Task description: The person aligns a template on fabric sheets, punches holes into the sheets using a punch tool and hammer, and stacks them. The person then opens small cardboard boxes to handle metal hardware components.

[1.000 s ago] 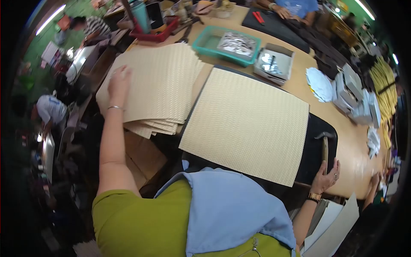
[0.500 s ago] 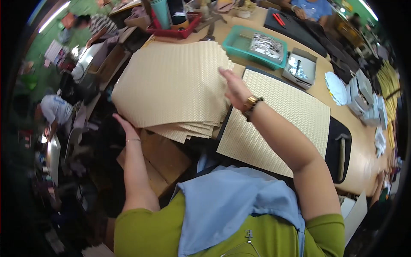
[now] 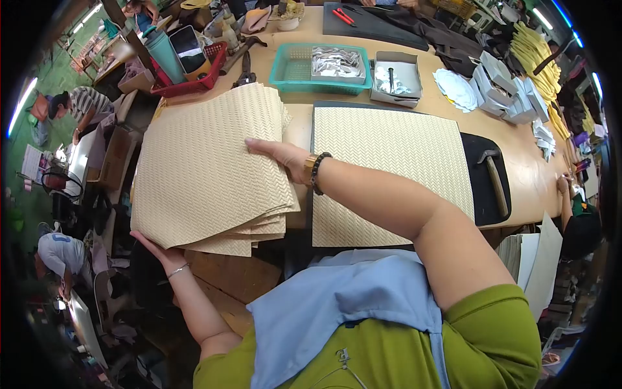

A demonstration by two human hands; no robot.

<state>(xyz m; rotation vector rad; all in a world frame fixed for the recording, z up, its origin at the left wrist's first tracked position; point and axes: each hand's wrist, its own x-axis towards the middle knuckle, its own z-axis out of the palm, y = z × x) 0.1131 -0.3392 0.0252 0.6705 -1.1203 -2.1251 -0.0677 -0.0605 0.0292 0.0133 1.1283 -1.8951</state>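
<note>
A thick stack of cream sheets with a woven pattern (image 3: 201, 168) lies at the left of the table, its layers unevenly fanned along the near and right edges. My left hand (image 3: 157, 251) grips the stack's near left corner, its fingers mostly hidden by the sheets. At the right edge, my right hand (image 3: 285, 157) has its thumb on the top sheet; its other fingers are partly hidden beside the edge. Under my right forearm, a separate woven-pattern sheet (image 3: 389, 152) rests flat on a dark board.
A hammer (image 3: 495, 185) lies on a black pad at right. Behind are a teal basket (image 3: 278, 72), a grey box of small metal pieces (image 3: 396, 94), a red tray (image 3: 191, 84) with a tumbler, and red-handled pliers (image 3: 344, 17). Other people work at left and far side.
The view has turned, so the table sits farther left. The stack's bulged top has flattened out, and my right thumb now reaches farther onto it. Both hands stay at the stack's edges.
</note>
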